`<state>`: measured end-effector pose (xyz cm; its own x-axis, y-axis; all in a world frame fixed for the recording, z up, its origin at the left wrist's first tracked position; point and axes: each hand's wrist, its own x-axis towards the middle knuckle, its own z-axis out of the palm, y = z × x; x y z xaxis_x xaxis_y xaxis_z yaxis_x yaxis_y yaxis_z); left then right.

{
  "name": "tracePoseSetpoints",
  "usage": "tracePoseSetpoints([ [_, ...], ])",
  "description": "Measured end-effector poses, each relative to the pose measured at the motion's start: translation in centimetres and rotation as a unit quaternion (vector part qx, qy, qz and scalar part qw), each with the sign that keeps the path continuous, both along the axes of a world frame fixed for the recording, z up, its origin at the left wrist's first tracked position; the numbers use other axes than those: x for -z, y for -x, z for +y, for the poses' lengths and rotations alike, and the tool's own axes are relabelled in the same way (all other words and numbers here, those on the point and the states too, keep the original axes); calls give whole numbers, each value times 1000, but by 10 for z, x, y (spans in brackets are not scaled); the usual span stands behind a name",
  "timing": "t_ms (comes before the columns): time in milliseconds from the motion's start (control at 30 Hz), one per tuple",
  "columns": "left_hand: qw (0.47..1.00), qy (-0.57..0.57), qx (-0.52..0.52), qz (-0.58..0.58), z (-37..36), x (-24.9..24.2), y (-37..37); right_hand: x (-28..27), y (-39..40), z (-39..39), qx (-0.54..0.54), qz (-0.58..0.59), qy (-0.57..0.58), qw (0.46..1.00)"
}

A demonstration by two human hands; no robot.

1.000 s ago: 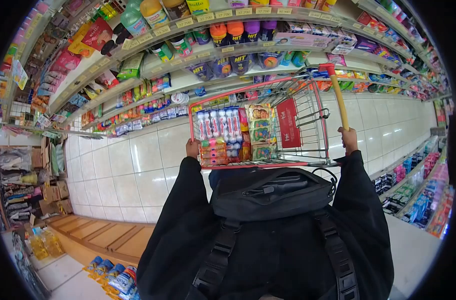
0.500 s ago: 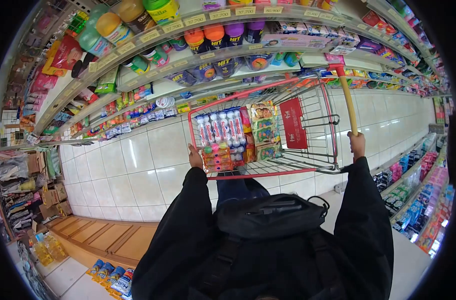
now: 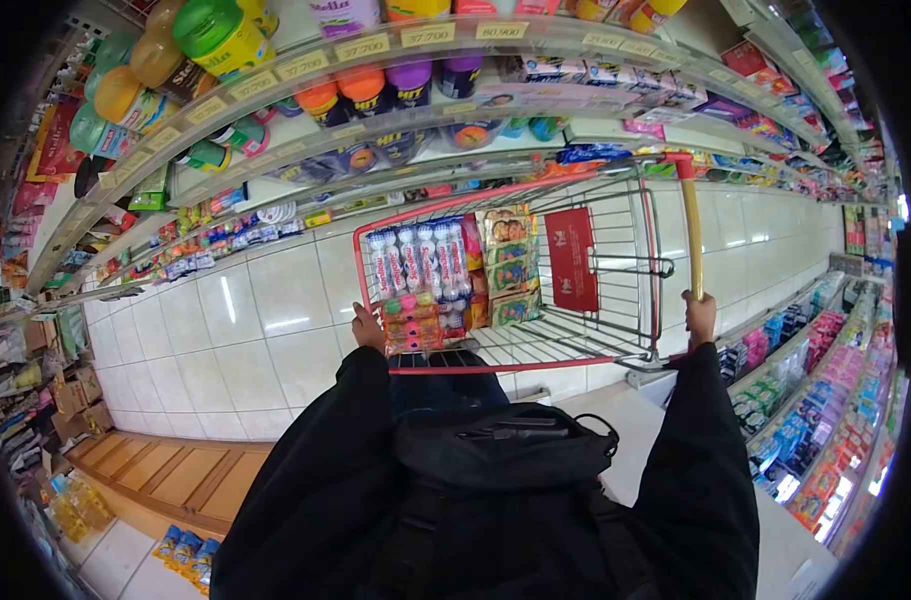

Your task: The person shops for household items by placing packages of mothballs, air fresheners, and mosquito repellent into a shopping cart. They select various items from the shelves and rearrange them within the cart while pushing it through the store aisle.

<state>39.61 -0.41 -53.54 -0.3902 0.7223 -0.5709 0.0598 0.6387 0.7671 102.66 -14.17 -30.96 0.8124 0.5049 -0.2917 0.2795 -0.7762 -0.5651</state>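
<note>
A wire shopping cart [image 3: 616, 330] with a red rim stands sideways before me. My left hand [image 3: 369, 328] is closed on its rim at the left front corner. My right hand [image 3: 701, 318] wraps round the cart's yellow handle bar [image 3: 694, 230]. Inside the cart lie several white-and-blue packs with red lettering [image 3: 416, 258], orange packs [image 3: 414, 330] at the near corner, and colourful packets [image 3: 513, 262] beside them. A red sign [image 3: 571, 260] is fixed inside the basket. The right hand's fingers are partly hidden by the bar.
Shelves with price tags [image 3: 361, 46] run along the far side, holding tubs and HIT containers [image 3: 413, 85]. More stocked shelves [image 3: 826, 400] stand at the right. A wooden panelled bench or cabinet [image 3: 176, 475] is at the lower left. A black bag [image 3: 506, 445] hangs on my front.
Shelf goods and floor tiles have slid left in view, so the cart and I are farther right along the shelf. Both hands keep their hold.
</note>
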Motion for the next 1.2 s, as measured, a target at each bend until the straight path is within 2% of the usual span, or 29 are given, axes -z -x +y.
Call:
tracePoseSetpoints([
  [167,995,-43,27,88,2,-5,-42,5,-41,-2,-23,-16,-7,1000],
  [267,994,-20,21,104,-3,-10,-64,-10,-57,4,-2,36,-4,999],
  [367,994,-21,28,106,-11,11,-82,-3,-86,4,-8,60,-11,998],
  [700,995,-37,-20,92,-21,21,-165,-10,-179,6,-38,107,-40,993],
  [900,990,-34,21,133,-30,6,-206,-11,-219,10,-53,111,-39,992],
  [1067,994,-26,1,102,-25,-11,-236,-12,-239,9,-60,95,-35,993],
  [1200,991,-46,15,122,-17,-32,-252,-12,-248,7,-48,89,-23,995],
])
